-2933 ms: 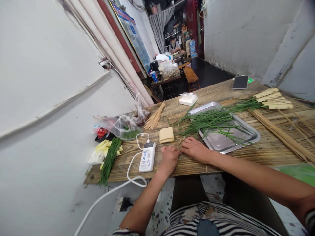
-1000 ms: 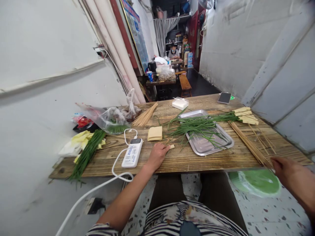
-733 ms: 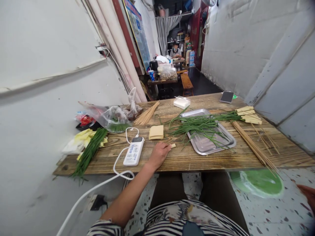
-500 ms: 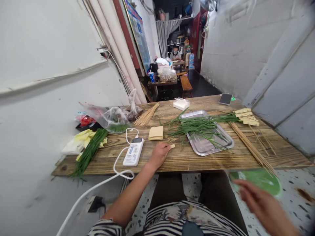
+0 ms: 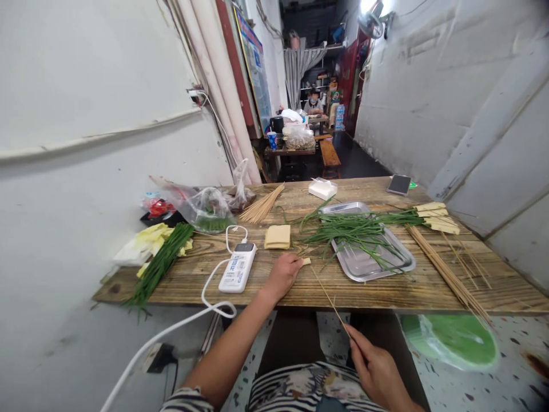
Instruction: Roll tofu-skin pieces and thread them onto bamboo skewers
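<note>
My left hand (image 5: 285, 276) rests on the wooden table with its fingers pinched on a small pale-yellow roll (image 5: 306, 261), apparently folded tofu skin. Below the table edge, my right hand (image 5: 377, 366) grips a thin bamboo skewer (image 5: 332, 303). The skewer slants up and left, its far tip close to the roll; whether it touches cannot be made out. Just behind my left hand lies a stack of pale-yellow square sheets (image 5: 277, 237). Long green chives (image 5: 347, 229) spread over a metal tray (image 5: 364, 276) to the right.
Pale-yellow skewered pieces (image 5: 436, 210) and a skewer bundle (image 5: 446, 272) lie at right. More skewers (image 5: 262, 205) fan out at the back. A corded white power bank (image 5: 238, 269), chives (image 5: 160, 266) and plastic bags (image 5: 206, 206) are left. A phone (image 5: 399, 184) and white box (image 5: 322, 188) sit behind.
My right hand has come in from the far right toward the middle, and the skewer in it now shows clearly, reaching toward the roll. My left hand keeps its pinch; the view has shifted slightly.
</note>
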`<state>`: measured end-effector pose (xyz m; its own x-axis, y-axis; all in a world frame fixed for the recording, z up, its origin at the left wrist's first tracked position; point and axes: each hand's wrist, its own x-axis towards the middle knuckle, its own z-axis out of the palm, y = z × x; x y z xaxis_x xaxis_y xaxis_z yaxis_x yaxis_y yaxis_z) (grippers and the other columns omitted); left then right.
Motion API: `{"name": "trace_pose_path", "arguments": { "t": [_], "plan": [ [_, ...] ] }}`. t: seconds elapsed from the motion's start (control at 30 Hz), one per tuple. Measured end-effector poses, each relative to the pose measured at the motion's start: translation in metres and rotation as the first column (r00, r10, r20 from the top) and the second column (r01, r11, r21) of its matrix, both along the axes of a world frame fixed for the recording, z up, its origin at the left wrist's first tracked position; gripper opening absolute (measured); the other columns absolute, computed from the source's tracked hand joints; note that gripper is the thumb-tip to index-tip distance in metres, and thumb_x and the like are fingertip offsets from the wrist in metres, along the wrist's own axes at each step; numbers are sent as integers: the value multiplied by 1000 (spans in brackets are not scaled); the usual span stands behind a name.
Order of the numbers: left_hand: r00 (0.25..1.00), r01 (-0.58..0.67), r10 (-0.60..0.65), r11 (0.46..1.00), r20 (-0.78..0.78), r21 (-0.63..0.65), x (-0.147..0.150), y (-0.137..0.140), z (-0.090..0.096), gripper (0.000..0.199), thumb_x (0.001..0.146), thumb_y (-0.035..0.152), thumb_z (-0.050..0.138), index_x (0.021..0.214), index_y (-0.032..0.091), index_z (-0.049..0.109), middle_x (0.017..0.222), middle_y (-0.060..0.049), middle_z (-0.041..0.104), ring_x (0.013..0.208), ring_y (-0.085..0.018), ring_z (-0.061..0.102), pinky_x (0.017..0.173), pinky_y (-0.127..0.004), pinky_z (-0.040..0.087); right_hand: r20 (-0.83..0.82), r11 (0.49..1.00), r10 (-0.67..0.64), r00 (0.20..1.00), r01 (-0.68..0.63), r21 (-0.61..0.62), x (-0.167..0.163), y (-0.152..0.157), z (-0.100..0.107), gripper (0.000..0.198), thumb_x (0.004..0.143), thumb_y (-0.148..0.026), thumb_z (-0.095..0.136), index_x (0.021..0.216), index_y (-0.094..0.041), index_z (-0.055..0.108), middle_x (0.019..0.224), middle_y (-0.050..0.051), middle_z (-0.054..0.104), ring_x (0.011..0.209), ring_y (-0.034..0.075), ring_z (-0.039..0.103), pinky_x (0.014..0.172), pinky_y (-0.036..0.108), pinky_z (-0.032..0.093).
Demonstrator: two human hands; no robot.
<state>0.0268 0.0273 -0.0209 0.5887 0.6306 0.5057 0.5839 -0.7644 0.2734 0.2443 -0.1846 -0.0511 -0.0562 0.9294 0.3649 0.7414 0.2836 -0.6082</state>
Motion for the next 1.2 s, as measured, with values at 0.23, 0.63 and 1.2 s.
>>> {"name": "trace_pose_path", "arguments": {
  "t": [0.23, 0.63, 1.2],
  "plan": [
    [1000, 18, -18, 1000, 12, -7, 0, 1, 0, 32, 97, 26, 38, 94, 17, 69, 89, -9, 66, 81, -18, 55, 73, -31, 46, -73, 998, 33, 997, -37, -50, -11, 9, 3, 41, 95, -26, 34, 124, -10, 58, 72, 7, 73, 52, 12, 65, 57, 17, 52],
    [1000, 16, -16, 1000, -27, -5, 0, 2, 3, 36, 98, 27, 36, 88, 15, 68, 80, -8, 63, 77, -17, 53, 69, -30, 43, -11, 998, 2, 1000, -3, -62, -17, 14, -1, 45, 96, -29, 30, 125, -7, 57, 51, 1, 63, 39, 12, 57, 41, 17, 42],
    [999, 37, -39, 998, -27, -58, 1, 5, 5, 39, 98, 28, 32, 84, 16, 67, 79, -9, 61, 76, -18, 52, 70, -32, 43, 361, 996, 32, 932, -58, 61, -26, 32, -1, 44, 97, -23, 25, 124, -6, 57, 57, 3, 67, 43, 13, 61, 43, 18, 42]
  ]
}}
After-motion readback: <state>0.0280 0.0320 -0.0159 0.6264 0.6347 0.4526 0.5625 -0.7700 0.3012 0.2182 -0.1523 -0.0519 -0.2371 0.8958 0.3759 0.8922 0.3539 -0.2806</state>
